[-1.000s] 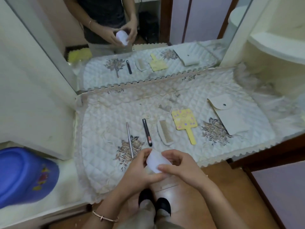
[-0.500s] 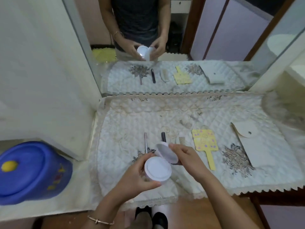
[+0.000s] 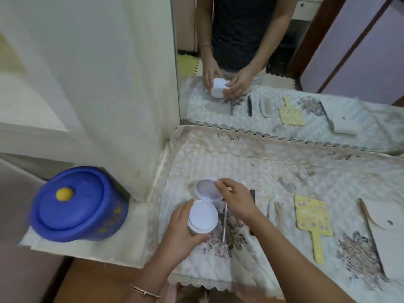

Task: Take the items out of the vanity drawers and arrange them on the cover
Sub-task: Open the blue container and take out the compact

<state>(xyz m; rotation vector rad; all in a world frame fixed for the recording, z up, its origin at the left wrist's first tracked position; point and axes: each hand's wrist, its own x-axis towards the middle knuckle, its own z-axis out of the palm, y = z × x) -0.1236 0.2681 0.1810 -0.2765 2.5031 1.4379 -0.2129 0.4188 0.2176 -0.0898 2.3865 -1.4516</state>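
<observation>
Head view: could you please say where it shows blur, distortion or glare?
Head view: the blue container is smeared by motion blur; the wide lens bows the left edge of the cover; a small glare spot sits on the open compact near its hinge; light is soft.

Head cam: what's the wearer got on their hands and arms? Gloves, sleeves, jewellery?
No gloves: the left hand and right hand are bare, and both forearms show no sleeves. A thin gold-coloured bracelet circles the left wrist; the right wrist carries nothing. The mirror shows a dark top.
</observation>
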